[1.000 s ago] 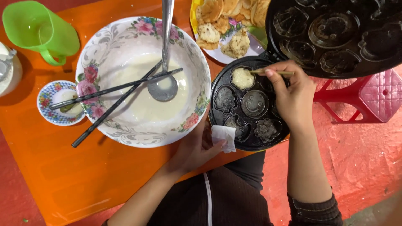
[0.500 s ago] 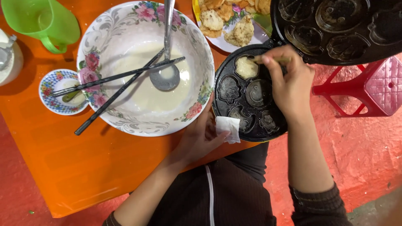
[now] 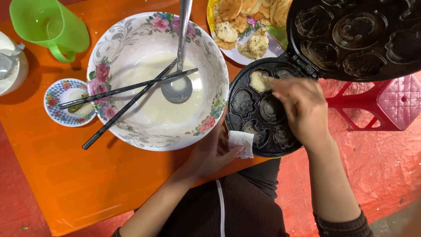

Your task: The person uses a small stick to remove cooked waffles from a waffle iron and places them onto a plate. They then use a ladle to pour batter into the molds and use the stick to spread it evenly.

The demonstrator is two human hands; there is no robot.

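A black hinged cake mould [image 3: 245, 103] lies open at the table's right edge, its lid [image 3: 359, 37] raised behind. One pale cake [image 3: 259, 81] sits in a top-left hollow. My right hand [image 3: 302, 109] hovers over the mould with its fingers pinched, their tips right beside that cake; a thin stick seen in them earlier is hard to make out. My left hand [image 3: 212, 153] rests at the mould's near rim and holds a folded white tissue [image 3: 242, 143] against it.
A big flowered bowl of white batter [image 3: 131, 136] holds a metal ladle [image 3: 180, 83], with black chopsticks [image 3: 127, 90] laid across it. Nearby are a small blue saucer [image 3: 55, 94], a green jug [image 3: 48, 26], a plate of cooked cakes [image 3: 245, 33] and a red plastic stool [image 3: 386, 105].
My right hand has slid a little toward me over the mould, fingertips still by the pale cake. My left hand keeps the tissue at the rim.
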